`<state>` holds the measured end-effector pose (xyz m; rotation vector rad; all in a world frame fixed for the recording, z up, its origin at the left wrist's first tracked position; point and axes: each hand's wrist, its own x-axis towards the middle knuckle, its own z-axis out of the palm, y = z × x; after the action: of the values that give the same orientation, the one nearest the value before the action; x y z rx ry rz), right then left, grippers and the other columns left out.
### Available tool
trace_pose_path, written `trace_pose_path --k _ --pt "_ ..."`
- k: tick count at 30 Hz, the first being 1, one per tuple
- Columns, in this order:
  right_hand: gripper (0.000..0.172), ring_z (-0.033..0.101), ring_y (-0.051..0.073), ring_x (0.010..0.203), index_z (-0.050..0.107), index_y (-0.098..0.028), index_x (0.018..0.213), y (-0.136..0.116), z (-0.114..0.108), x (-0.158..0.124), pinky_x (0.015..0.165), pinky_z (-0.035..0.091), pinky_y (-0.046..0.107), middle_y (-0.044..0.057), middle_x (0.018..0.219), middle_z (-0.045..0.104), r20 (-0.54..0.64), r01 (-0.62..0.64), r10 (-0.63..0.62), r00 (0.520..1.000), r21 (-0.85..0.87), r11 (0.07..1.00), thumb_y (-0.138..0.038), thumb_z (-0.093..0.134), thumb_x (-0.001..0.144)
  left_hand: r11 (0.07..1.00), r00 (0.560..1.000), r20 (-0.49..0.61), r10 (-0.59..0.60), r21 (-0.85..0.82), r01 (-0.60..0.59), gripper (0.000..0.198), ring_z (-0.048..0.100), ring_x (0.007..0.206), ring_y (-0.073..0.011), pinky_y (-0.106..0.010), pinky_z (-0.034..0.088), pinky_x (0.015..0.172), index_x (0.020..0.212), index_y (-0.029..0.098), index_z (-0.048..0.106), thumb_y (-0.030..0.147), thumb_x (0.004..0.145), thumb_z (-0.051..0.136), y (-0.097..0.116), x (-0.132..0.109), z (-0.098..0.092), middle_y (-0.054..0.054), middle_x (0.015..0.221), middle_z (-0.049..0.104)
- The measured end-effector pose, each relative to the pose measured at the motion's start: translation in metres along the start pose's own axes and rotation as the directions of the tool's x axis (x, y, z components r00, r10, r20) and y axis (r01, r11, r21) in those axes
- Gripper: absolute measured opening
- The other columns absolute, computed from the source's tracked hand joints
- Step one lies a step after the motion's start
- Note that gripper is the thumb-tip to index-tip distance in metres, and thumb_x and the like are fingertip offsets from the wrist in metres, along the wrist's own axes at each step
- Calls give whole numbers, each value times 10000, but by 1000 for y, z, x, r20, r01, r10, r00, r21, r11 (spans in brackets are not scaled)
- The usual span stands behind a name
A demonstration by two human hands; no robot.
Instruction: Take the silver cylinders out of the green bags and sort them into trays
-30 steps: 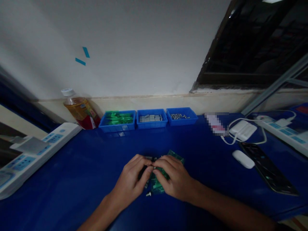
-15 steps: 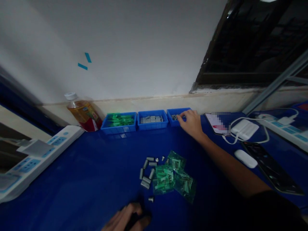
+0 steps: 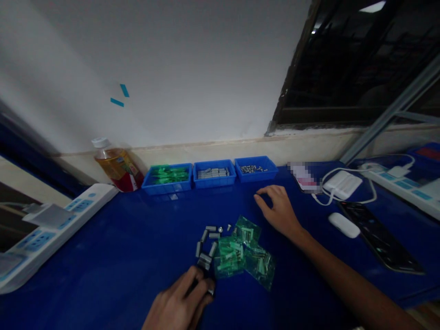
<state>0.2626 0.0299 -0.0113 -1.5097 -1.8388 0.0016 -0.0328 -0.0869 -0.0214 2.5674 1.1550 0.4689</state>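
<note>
My left hand (image 3: 182, 305) is low at the near edge, fingers curled round a small grey metal piece (image 3: 210, 291). Just beyond it lie several loose grey metal pieces (image 3: 206, 240) and a heap of small green bags (image 3: 242, 256) on the blue table (image 3: 120, 247). My right hand (image 3: 279, 210) hovers to the right of the heap, thumb and fingers drawn together in a loose pinch; what it holds, if anything, is too small to see. Three blue bins stand at the wall: one with green bags (image 3: 167, 179), one with grey pieces (image 3: 213, 173), one with tiny screws (image 3: 256, 168).
A drink bottle (image 3: 117, 165) leans at the wall on the left, near a white power strip (image 3: 51, 224). On the right lie a white charger with cable (image 3: 342, 184), a white oval case (image 3: 342, 224), a dark phone (image 3: 378, 236) and another power strip (image 3: 400, 189).
Both hands left the heap. My right hand reached into the screw bin, then drew back toward the heap. My left hand dropped to the near edge and returned beside the grey pieces.
</note>
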Motion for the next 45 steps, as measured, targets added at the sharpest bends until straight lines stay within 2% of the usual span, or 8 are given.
trace_pose_path --k 6,12,17,21,28,32,35,45 --pt "106 538 218 886 580 -189 945 -50 -4 -22 790 415 381 66 885 626 119 174 -204 972 225 959 -257 539 875 955 985 -120 -125 -285 86 107 623 727 -144 -227 508 637 910 209 537 209 925 432 10 36 -11 -28 829 605" --pt "233 542 216 900 537 -188 1116 -85 -14 -42 796 420 382 81 938 628 222 437 -527 820 351 828 -222 503 888 900 977 -165 -137 -432 54 168 593 704 -141 -229 471 645 828 184 569 249 929 451 19 69 -26 -23 763 603" --pt "159 552 208 856 565 -184 1027 -82 -11 -45 794 420 378 77 886 636 217 404 -489 845 340 849 -192 458 910 894 979 -152 -135 -445 55 261 594 681 -137 -221 474 635 753 177 570 249 947 412 19 76 -25 -29 740 614" --pt "114 565 178 767 585 -189 915 -84 -3 -43 738 428 335 45 800 630 208 161 -277 938 446 880 -208 473 905 935 969 -216 -124 -352 41 133 614 759 -147 -232 503 681 953 203 581 230 929 453 14 75 -25 -38 846 632" --pt "264 569 142 662 558 -196 700 -90 0 -41 627 420 272 8 665 588 306 -85 -101 947 538 839 -239 423 923 982 971 -202 125 -111 -150 161 610 841 -169 -289 517 766 1022 192 563 169 918 443 6 82 -31 -60 918 635" --pt "98 590 169 759 577 -212 923 -85 1 -43 716 454 307 23 787 620 263 -16 -131 956 492 870 -260 497 893 978 975 -201 98 -161 -132 139 589 757 -160 -275 492 696 917 176 583 195 922 445 0 89 -34 -48 817 625" --pt "234 584 202 868 514 -220 1107 -80 3 -43 805 453 357 59 919 625 195 144 -241 951 408 901 -237 535 875 964 979 -204 22 -256 -74 206 568 681 -143 -246 456 628 812 169 579 220 936 423 -4 90 -31 -32 729 596" --pt "19 534 191 745 530 -194 815 -67 2 -20 687 389 345 45 775 603 158 346 -380 912 202 916 -198 513 822 947 993 -104 -48 -321 12 264 551 706 -147 -257 434 651 776 168 556 261 955 387 -9 80 -18 -25 728 565"
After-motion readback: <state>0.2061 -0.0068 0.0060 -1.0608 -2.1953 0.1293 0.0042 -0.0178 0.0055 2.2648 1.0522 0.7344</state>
